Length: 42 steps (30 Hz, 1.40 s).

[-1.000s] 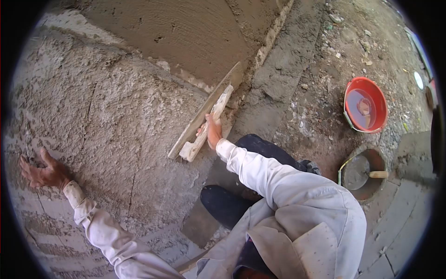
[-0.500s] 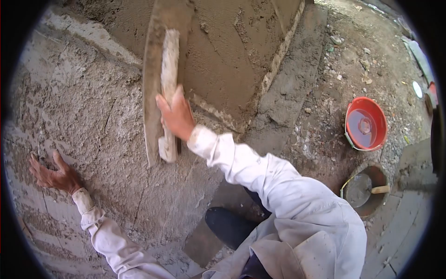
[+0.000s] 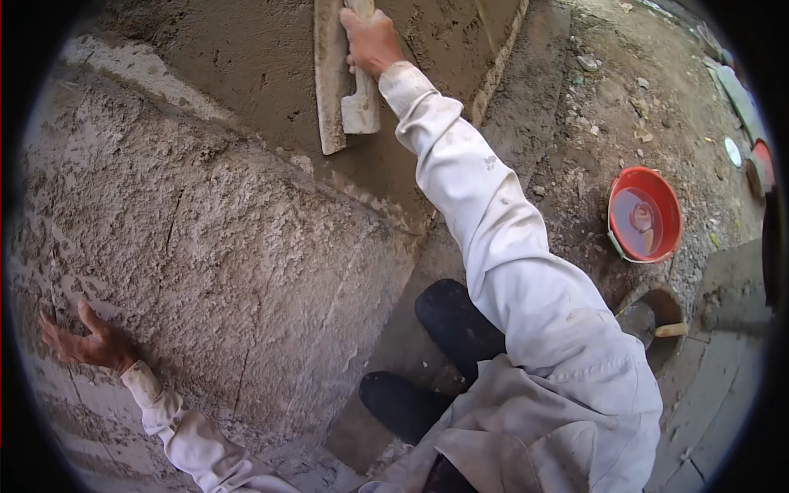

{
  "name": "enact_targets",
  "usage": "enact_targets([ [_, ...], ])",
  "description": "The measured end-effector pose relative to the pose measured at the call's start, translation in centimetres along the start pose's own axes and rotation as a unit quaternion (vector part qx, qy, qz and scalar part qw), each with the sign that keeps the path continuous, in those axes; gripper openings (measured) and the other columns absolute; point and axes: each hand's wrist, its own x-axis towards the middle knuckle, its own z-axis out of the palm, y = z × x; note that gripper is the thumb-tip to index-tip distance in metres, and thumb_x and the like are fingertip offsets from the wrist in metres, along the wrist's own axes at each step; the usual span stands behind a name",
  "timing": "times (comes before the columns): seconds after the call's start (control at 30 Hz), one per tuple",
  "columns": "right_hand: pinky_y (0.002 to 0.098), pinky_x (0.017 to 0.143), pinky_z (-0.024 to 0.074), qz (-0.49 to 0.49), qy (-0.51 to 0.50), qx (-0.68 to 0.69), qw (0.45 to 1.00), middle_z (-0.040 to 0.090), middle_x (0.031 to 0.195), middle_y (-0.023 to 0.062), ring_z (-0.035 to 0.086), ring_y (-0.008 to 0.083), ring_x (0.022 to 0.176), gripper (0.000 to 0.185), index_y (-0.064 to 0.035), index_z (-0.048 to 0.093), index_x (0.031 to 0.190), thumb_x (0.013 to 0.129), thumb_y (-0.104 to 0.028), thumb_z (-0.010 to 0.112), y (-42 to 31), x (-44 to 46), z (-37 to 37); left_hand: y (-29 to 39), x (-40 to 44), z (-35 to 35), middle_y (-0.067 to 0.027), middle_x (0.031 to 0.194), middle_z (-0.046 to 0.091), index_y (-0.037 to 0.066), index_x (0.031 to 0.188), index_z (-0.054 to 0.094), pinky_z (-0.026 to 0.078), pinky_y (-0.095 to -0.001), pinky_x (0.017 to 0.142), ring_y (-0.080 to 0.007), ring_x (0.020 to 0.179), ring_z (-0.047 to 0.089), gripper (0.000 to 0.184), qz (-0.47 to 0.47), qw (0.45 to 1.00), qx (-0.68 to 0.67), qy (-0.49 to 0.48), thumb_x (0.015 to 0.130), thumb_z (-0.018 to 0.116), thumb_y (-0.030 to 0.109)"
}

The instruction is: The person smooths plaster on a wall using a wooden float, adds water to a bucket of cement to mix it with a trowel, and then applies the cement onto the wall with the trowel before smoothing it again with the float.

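Note:
My right hand grips the handle of a long plastering float, whose far end runs out of the top of the view. The float lies over smooth, wet brown mortar on the surface at the top. At the lower left, my left hand rests with spread fingers by the rough, grey mortar-covered surface, holding nothing. A ragged ridge divides the rough part from the smooth wet part.
On the littered ground at right stands a red bucket with cloudy water. Below it, a dark bucket holds a tool with a wooden handle. My dark boots stand at the bottom middle.
My right hand has carried the float up and to the right, off the rough part and onto the smooth wet mortar. My left hand has shifted slightly down and left.

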Motion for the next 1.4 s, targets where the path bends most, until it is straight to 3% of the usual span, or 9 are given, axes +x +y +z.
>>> enact_targets([
  [0.1, 0.0415, 0.055, 0.0561, 0.123, -0.042, 0.090, 0.987, 0.068, 0.089, 0.0232, 0.070, 0.0313, 0.065, 0.054, 0.0114, 0.057, 0.107, 0.089, -0.038, 0.066, 4.0, -2.5, -2.7, -0.1, -0.1, 0.0, -0.0096, 0.149, 0.047, 0.014, 0.147, 0.044, 0.014, -0.0561, 0.116, -0.0370, 0.143, 0.031, 0.072, -0.006, 1.000, -0.002, -0.002, 0.092, 0.057, 0.057],
  [0.27, 0.0319, 0.038, 0.0442, 0.176, -0.032, 0.111, 0.978, 0.049, 0.062, 0.0031, 0.050, 0.0145, 0.044, 0.036, -0.0028, 0.052, 0.109, 0.098, -0.037, 0.060, 8.2, -6.9, -4.6, 0.0, -0.2, 0.1, -0.0184, 0.145, 0.047, 0.009, 0.144, 0.046, 0.020, -0.0561, 0.115, -0.0384, 0.138, 0.035, 0.072, -0.004, 1.000, -0.011, 0.001, 0.092, 0.058, 0.057],
  [0.53, 0.0341, 0.035, 0.0436, 0.286, 0.021, 0.151, 0.946, 0.050, 0.060, 0.0055, 0.051, 0.0170, 0.042, 0.038, 0.0003, 0.053, 0.106, 0.095, -0.035, 0.063, 17.2, -13.1, -7.5, -0.8, -0.1, 0.2, -0.0264, 0.141, 0.044, -0.003, 0.139, 0.047, 0.040, -0.0527, 0.110, -0.0391, 0.132, 0.044, 0.066, -0.001, 1.000, -0.015, -0.025, 0.092, 0.067, 0.039],
  [0.6, 0.0348, 0.035, 0.0428, 0.310, 0.032, 0.144, 0.939, 0.049, 0.059, 0.0061, 0.050, 0.0183, 0.040, 0.039, 0.0001, 0.052, 0.105, 0.096, -0.036, 0.061, 19.4, -15.3, -8.2, 0.4, -0.4, 0.7, -0.0263, 0.141, 0.044, -0.004, 0.139, 0.047, 0.042, -0.0525, 0.110, -0.0389, 0.132, 0.044, 0.067, -0.051, 0.992, -0.112, -0.019, 0.092, 0.067, 0.040],
  [0.8, 0.0371, 0.037, 0.0456, 0.450, 0.084, 0.202, 0.866, 0.049, 0.063, 0.0085, 0.052, 0.0218, 0.044, 0.049, -0.0013, 0.053, 0.104, 0.094, -0.049, 0.060, 28.0, -26.1, -8.8, 0.0, 0.0, 0.6, -0.0240, 0.142, 0.046, 0.000, 0.142, 0.045, 0.040, -0.0544, 0.109, -0.0387, 0.132, 0.046, 0.075, -0.009, 0.998, -0.049, -0.036, 0.091, 0.063, 0.052],
  [0.9, 0.0394, 0.040, 0.0483, 0.508, 0.107, 0.235, 0.821, 0.050, 0.063, 0.0094, 0.055, 0.0238, 0.047, 0.050, -0.0018, 0.053, 0.101, 0.093, -0.051, 0.060, 29.3, -31.0, -7.9, -1.3, -0.5, 0.7, -0.0189, 0.143, 0.049, 0.010, 0.145, 0.045, 0.026, -0.0560, 0.112, -0.0368, 0.138, 0.039, 0.076, 0.005, 0.999, 0.042, -0.020, 0.090, 0.057, 0.062],
  [1.0, 0.0391, 0.041, 0.0500, 0.492, 0.097, 0.284, 0.817, 0.050, 0.062, 0.0098, 0.056, 0.0242, 0.047, 0.044, -0.0033, 0.052, 0.093, 0.093, -0.046, 0.061, 28.5, -32.6, -7.3, 0.0, -0.3, 0.4, -0.0130, 0.150, 0.045, 0.013, 0.147, 0.043, 0.012, -0.0572, 0.117, -0.0350, 0.144, 0.030, 0.076, -0.005, 0.999, 0.012, -0.029, 0.090, 0.058, 0.060],
  [1.13, 0.0373, 0.042, 0.0507, 0.468, 0.084, 0.312, 0.823, 0.051, 0.063, 0.0085, 0.056, 0.0222, 0.046, 0.035, -0.0041, 0.054, 0.094, 0.094, -0.038, 0.063, 25.1, -32.9, -5.7, 0.8, -0.1, 0.2, -0.0093, 0.150, 0.046, 0.015, 0.149, 0.041, 0.006, -0.0627, 0.116, -0.0353, 0.145, 0.029, 0.073, -0.025, 0.999, 0.008, -0.030, 0.090, 0.060, 0.054],
  [1.4, 0.0305, 0.044, 0.0509, 0.280, -0.104, 0.222, 0.928, 0.055, 0.078, 0.0075, 0.057, 0.0161, 0.053, 0.036, -0.0001, 0.043, 0.120, 0.099, -0.026, 0.058, 9.2, -27.8, -2.3, 0.8, 0.1, 0.0, -0.0092, 0.153, 0.042, 0.016, 0.151, 0.038, 0.006, -0.0641, 0.116, -0.0355, 0.146, 0.028, 0.074, -0.035, 0.999, 0.021, -0.028, 0.089, 0.062, 0.048],
])
